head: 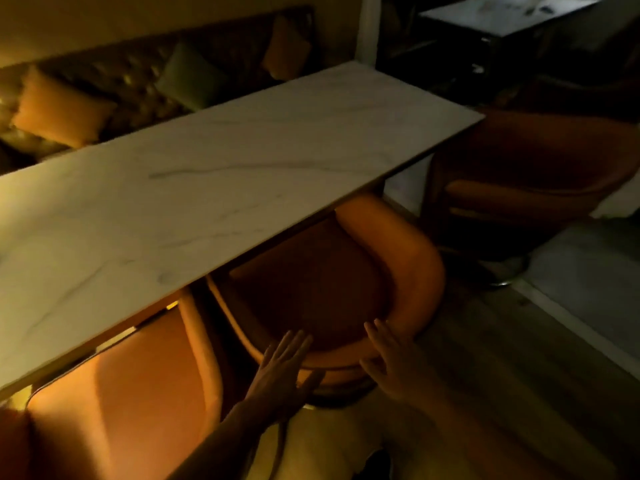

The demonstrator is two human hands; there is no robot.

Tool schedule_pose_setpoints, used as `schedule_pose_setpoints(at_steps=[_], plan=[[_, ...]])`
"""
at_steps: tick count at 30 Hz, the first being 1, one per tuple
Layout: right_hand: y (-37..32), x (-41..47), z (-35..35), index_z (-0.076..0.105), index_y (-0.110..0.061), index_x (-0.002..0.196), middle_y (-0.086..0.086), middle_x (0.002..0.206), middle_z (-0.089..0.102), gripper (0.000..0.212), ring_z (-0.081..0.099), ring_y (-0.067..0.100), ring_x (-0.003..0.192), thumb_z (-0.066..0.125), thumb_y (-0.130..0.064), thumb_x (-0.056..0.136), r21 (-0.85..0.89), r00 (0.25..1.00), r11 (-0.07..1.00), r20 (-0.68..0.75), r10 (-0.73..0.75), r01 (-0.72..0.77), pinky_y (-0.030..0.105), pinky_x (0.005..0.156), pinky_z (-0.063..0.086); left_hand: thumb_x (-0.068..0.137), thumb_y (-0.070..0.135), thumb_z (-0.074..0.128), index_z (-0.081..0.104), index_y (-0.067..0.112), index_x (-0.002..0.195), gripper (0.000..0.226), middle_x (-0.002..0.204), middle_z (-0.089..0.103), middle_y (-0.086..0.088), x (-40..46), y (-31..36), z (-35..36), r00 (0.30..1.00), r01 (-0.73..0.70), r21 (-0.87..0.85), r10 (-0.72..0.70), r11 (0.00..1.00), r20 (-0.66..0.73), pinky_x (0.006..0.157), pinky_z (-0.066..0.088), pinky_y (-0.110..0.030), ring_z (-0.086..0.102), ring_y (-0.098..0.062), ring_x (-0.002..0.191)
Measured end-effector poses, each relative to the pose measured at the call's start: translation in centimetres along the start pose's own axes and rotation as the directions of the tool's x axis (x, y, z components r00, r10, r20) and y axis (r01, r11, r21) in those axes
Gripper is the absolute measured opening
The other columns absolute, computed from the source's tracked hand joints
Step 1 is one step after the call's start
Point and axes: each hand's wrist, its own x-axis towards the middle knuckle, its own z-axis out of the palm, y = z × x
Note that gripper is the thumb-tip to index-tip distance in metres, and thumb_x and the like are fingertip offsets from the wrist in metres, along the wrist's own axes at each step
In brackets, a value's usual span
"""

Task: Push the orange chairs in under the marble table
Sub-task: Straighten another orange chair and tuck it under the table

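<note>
Marble table point(225, 174): long pale top running from near left to far right, bare. Middle orange chair point(346, 282): tub-backed, front of its seat already under the table's near edge, curved back still standing out toward the person. Left hand point(280, 367) and right hand point(394, 362): both flat, fingers straight and slightly spread, clamped on nothing; palms at the chair's back rail (whether pressing or just off it cannot be told through the blur). Near-left orange chair point(124, 386): tucked close beneath the table edge. Far-right orange chair point(533, 181): standing off the table's end, turned aside, not yet pushed in. Step in hand, by judgement: seating the middle chair. Next call: a level, even push from both palms, straight in, then the far-right chair. Background: cushioned bench point(114, 95) along the far wall.
</note>
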Motion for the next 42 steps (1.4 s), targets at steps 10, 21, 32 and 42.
schedule_pose_setpoints(at_steps=[10,21,32,42], plan=[[14.9,-3.6,-8.1,-0.001,-0.032,0.151,-0.009,0.155,-0.008,0.094,-0.013,0.007,0.138,-0.002,-0.082,0.071,0.134,0.934,0.945,-0.165,0.318,-0.298,0.036,0.114,-0.006,0.063,0.089,-0.01,0.015,0.03,0.153,0.111,0.162,0.009,0.009,14.5,15.1,0.1,0.972,-0.174,0.061,0.161,0.983,0.169,0.119,0.005,-0.039,0.0,-0.01,0.147],[26.9,-8.1,-14.1,0.022,-0.031,0.149,-0.001,0.159,0.008,0.083,0.01,0.023,0.146,0.009,-0.078,0.083,0.191,0.797,0.81,-0.159,0.583,-0.555,0.052,0.115,0.02,0.058,0.096,-0.002,0.023,0.024,0.152,0.121,0.156,0.023,0.008,27.1,29.4,2.1,0.893,-0.39,-0.025,0.384,0.921,0.235,0.117,0.021,-0.037,0.017,-0.013,0.145],[38.8,-4.4,-28.3,0.001,-0.019,0.151,0.009,0.16,0.004,0.067,0.007,0.025,0.146,0.042,-0.036,0.101,0.226,0.703,0.695,-0.055,0.709,-0.683,0.039,0.119,0.009,0.087,0.07,0.027,0.032,0.025,0.149,0.077,0.152,0.031,0.007,43.9,42.6,3.9,0.842,-0.486,-0.083,0.492,0.87,0.223,0.114,0.024,-0.031,0.029,-0.018,0.142],[52.8,-0.7,-34.3,0.007,-0.027,0.152,0.002,0.161,-0.001,0.105,-0.006,0.024,0.147,-0.005,-0.086,0.066,0.083,0.733,0.753,-0.185,0.655,-0.652,0.043,0.116,-0.002,0.068,0.081,0.006,0.018,0.026,0.153,0.102,0.161,0.013,0.002,57.6,53.5,3.3,0.791,-0.591,0.021,0.574,0.806,0.212,0.119,0.012,-0.046,0.005,-0.018,0.148]])
